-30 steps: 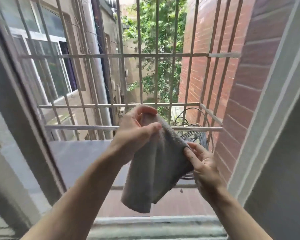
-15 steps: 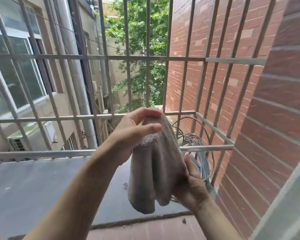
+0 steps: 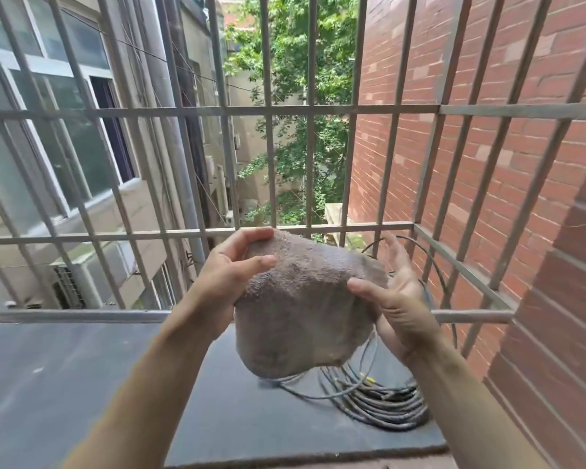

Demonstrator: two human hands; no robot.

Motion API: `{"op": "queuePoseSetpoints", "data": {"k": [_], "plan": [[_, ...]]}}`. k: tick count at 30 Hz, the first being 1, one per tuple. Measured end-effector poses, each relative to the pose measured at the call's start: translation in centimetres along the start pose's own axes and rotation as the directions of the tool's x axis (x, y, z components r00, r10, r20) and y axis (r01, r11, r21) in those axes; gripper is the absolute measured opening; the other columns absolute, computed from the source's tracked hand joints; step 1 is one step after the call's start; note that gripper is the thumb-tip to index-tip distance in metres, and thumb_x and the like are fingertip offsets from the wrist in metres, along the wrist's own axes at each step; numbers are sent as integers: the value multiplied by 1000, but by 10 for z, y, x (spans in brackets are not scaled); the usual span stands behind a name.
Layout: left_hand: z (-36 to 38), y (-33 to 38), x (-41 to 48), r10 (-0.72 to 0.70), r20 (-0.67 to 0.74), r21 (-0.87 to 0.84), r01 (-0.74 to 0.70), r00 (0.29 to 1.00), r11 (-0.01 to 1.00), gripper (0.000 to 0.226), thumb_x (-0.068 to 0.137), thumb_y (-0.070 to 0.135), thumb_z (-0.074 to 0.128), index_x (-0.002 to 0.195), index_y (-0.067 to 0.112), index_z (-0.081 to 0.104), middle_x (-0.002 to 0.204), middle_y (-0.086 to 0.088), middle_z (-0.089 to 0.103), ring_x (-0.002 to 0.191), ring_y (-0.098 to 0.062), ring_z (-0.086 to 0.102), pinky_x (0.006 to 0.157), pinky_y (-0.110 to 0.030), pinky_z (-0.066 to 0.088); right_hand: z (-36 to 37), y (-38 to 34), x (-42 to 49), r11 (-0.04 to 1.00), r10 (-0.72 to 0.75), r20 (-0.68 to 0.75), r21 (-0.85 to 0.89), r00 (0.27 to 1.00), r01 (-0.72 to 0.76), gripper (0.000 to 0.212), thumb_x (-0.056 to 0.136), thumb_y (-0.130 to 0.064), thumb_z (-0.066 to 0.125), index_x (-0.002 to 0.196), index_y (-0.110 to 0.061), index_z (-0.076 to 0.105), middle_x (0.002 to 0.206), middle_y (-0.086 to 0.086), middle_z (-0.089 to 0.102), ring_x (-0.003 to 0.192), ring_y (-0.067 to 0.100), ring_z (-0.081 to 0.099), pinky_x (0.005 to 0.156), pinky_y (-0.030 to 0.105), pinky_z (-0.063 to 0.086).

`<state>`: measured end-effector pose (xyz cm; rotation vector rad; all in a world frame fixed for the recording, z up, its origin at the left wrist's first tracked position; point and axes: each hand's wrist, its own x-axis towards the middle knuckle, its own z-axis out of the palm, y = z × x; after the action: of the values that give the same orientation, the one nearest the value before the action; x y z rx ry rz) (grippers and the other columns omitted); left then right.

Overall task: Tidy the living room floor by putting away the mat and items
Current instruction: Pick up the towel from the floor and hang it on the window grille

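Grey terry cloth (image 3: pixel 301 309) now spread wider between both hands.

**Bright daylight, bent edges**

Soft daylight fills the outdoor scene; no hard shadows and no glare; the brick wall (image 3: pixel 487 157) and tree (image 3: pixel 298 79) look clear and bright; the grey cloth (image 3: pixel 301 309) is a little blurry at its bottom edge; the metal bars (image 3: pixel 271 110) lean and curve near the sides, bent by the wide lens.
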<state>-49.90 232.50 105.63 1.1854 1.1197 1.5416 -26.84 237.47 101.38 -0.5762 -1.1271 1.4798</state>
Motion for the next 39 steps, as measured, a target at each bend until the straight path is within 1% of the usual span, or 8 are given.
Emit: {"op": "queuePoseSetpoints", "data": {"k": [4,8,14,20,23,29,34,39], "plan": [[-8,-9,13,6,2,-20,-6,1000,1000,42,88,-7,62,122,17,65,107,-2,72,93,-13,69,75,-24,56,10,0,24,975,-128,26,-179,991,131,108,76,21,69,150,-49,31,142,7,57,122,25,63,98,47,55],[-14,-16,24,2,2,-54,-2,1000,999,46,82,2,70,125,19,63,111,-4,70,93,-15,69,74,-25,56,15,2,38,949,-168,53,-260,984,176,101,83,22,62,152,-44,30,128,-1,66,108,17,70,77,27,59],[-23,-55,28,-259,-67,153,267,963,951,46,71,28,75,117,26,68,120,-4,69,117,-25,62,103,-45,46,-3,40,47,916,91,33,-395,995,-71,107,74,21,66,150,-47,32,145,-1,45,107,15,70,78,28,61],[-29,-90,30,-373,-155,270,403,915,875,22,93,23,68,115,26,69,118,0,69,111,-18,59,85,-38,45,-13,59,48,865,348,11,-389,937,-316,124,68,23,70,155,-46,16,158,16,27,115,34,65,84,49,60],[-28,-91,28,-394,-156,285,424,906,860,20,95,22,66,115,22,68,115,-1,68,98,-16,58,79,-35,42,-14,57,52,814,333,-26,-496,943,-301,118,71,19,73,156,-40,18,162,15,22,125,26,53,87,37,59],[-30,-94,28,-326,-222,293,381,919,877,22,91,8,69,112,14,70,112,-11,70,99,-20,63,71,-30,46,-28,62,57,777,286,-84,-562,955,-282,104,68,19,75,151,-27,34,145,18,47,94,21,66,68,31,60],[-25,-96,27,-234,-223,401,308,946,862,37,80,-6,73,112,13,70,108,-12,68,89,-18,65,64,-19,51,-30,57,53,675,163,-131,-708,978,-207,92,70,7,79,148,-24,41,139,-3,48,123,19,52,98,36,53],[-17,-104,24,-61,-266,697,236,962,677,34,79,8,73,110,21,74,108,2,70,102,-17,65,89,-30,55,-31,56,45,530,107,-140,-830,984,-176,66,68,-12,86,127,-25,60,124,-2,60,115,17,57,97,41,54]]}}
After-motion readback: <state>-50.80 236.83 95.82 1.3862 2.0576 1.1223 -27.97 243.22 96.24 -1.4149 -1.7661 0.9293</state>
